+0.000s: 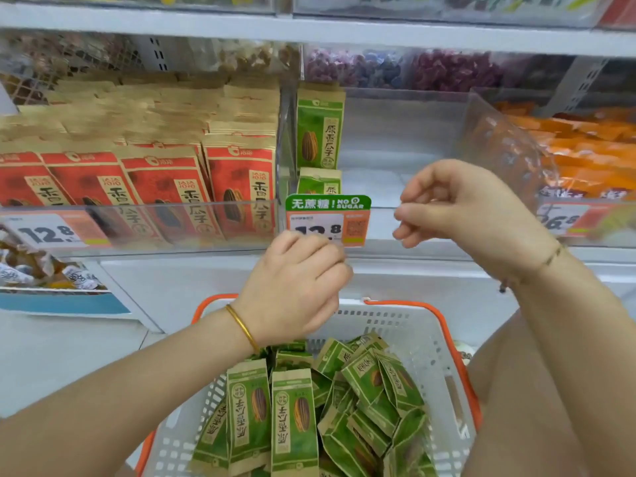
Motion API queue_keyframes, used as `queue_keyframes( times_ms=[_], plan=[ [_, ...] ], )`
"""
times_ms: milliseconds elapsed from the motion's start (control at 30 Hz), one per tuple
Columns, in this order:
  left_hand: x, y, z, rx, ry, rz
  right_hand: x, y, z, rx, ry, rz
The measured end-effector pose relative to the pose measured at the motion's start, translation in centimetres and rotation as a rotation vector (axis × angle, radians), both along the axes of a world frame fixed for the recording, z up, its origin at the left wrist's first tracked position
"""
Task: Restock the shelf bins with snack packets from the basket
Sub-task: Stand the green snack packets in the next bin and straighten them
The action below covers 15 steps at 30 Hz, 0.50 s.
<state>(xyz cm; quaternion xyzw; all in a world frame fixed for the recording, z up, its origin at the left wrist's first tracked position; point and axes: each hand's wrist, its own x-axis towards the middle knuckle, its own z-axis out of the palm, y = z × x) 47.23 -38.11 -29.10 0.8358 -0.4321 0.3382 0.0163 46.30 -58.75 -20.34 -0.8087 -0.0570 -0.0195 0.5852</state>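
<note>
Green packets (pixel 294 421) in basket (pixel 437 346), two in bin (pixel 406 139)

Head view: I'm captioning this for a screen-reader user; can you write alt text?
A person's left hand and right hand, fingers curled and empty, hover between a white basket of green seed packets and a nearly empty clear shelf bin holding two more. Red packets fill the bin to its left.
</note>
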Motion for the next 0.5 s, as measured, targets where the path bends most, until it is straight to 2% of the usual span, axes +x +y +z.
queue_keyframes(
  times_ms=[167, 267, 367, 433, 500],
  plan=[
    [-1.0, -1.0, -4.6, 0.312, 0.278, 0.008, -1.1, -1.2, -10.2, -0.223, 0.49, 0.154],
    [-1.2, -1.5, -6.3, 0.431, 0.377, 0.022, 0.8, -1.0, -17.7, -0.557, 0.689, 0.217],
    [-1.2, -1.7, -7.1, 0.443, 0.452, 0.031, 1.3, -0.2, -23.2, -0.986, 0.555, 0.4],
    [-0.9, -1.5, -7.2, 0.432, 0.476, 0.047, 1.1, 0.3, -26.2, -1.177, 0.417, 0.583],
    [-0.6, -1.1, -7.3, 0.407, 0.497, 0.055, 0.7, 0.5, -28.6, -1.286, 0.297, 0.701]
  ],
)
